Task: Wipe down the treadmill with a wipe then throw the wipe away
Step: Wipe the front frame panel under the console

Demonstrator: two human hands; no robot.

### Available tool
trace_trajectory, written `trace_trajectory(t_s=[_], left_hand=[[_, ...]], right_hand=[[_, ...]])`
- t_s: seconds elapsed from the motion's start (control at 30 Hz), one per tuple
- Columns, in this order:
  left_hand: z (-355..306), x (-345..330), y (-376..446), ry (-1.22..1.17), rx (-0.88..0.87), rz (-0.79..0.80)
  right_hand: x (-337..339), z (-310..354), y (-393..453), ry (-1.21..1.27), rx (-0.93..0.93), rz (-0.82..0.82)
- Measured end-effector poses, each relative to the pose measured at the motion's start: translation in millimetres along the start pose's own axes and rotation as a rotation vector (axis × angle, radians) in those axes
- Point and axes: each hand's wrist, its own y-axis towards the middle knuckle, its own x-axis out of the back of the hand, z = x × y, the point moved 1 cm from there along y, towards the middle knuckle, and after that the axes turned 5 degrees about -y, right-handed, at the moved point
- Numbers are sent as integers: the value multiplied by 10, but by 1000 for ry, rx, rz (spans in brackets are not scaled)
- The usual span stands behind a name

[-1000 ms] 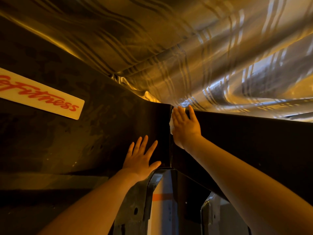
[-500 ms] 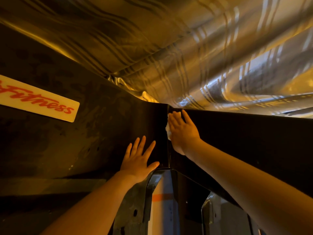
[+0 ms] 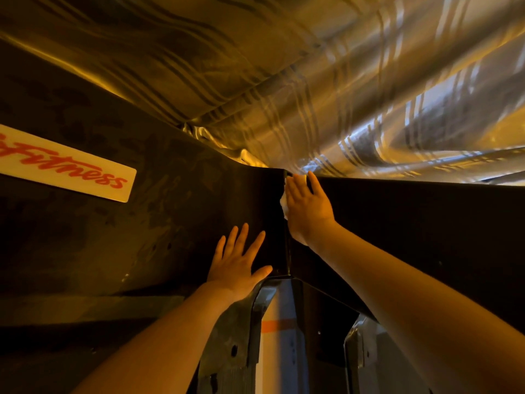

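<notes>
The treadmill's black housing [image 3: 142, 240] fills the left and middle, with a second black panel [image 3: 412, 223] running to the right past a vertical edge. My left hand [image 3: 238, 263] lies flat on the left panel, fingers spread. My right hand [image 3: 308, 207] presses a white wipe [image 3: 284, 201] against the right panel, right at the vertical edge and near the top rim. The fingers are straight and flat. Only a small bit of the wipe shows at the hand's left side; the rest is hidden under the palm.
A white label with red "Fitness" lettering [image 3: 65, 173] sits on the left panel. Striped, shiny curtain fabric [image 3: 312, 95] hangs behind the treadmill. Below my hands are dark frame brackets [image 3: 235, 336] and a pale surface with an orange stripe [image 3: 272, 327].
My right hand slid down the edge with the wipe and has come back up to the top rim. My left hand stays flat in the same place.
</notes>
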Motion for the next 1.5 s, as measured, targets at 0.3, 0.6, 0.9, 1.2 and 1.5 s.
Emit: trace_trajectory(t_s=[0.3,0.6,0.9,1.2,1.5], left_hand=[[-2,21,5,-18,11,21],[-25,27,-19,-21,25,14],[-15,38,-5,-1,21,20],[-43,149,-37,-9,9,29],[257,348,-376,-103,-52,-154]], right_hand=[[-158,334,-568,77,28,-48],[-421,677,-1087,45,10,-84],[-327,510,-864,34,48,-98],[-328,588,-1029,92,48,-158],[-219,573,-1197,443,48,-230]])
